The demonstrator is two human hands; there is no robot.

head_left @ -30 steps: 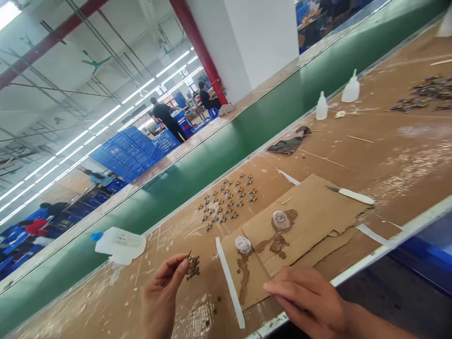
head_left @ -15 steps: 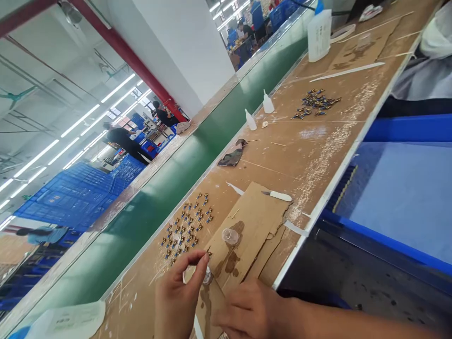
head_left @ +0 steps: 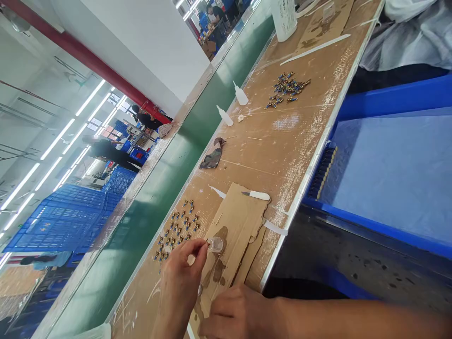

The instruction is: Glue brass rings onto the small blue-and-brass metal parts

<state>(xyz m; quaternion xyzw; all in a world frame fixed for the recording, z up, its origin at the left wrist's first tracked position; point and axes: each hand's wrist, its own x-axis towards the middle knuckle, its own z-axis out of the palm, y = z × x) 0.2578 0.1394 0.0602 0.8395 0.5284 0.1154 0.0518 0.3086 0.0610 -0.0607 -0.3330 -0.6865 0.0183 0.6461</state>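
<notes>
Low in the frame, the left hand [head_left: 180,282] pinches a tiny part at the clear cup [head_left: 215,244] on stained cardboard [head_left: 240,219]; the right hand [head_left: 240,314], curled, best pins that cardboard flat.

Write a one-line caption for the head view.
Left hand pinches something small beside a clear cup on stained cardboard; right hand rests below.

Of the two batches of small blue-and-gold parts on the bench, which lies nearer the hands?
The batch set out in neat rows by the green conveyor, just beyond the left hand. The other is a loose heap far up the bench.
</notes>
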